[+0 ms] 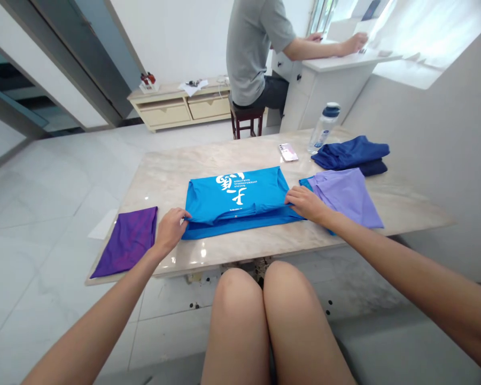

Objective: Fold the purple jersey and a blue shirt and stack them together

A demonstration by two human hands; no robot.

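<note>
A bright blue T-shirt (208, 200) with white lettering lies folded into a wide rectangle on the marble-topped table (164, 166). My left hand (171, 230) pinches the shirt's left edge near its front corner. At the opposite side, my right hand (307, 203) grips the right edge, fingers closed on the cloth. Between the hands the upper layer's near edge is slightly raised and wrinkled, and a strip of the lower layer shows in front of it. Left of my left hand lies a folded purple garment (128, 240). A lilac garment (347, 195) lies just beyond my right wrist, with some blue cloth beneath it.
Dark blue folded clothes (353, 152), a clear water bottle (324, 128) and a phone (288, 152) sit toward the table's back right. Behind, a person in a grey shirt (248, 59) sits on a stool (246, 120) at a white counter (316, 80). A low cabinet (168, 112) stands by the wall.
</note>
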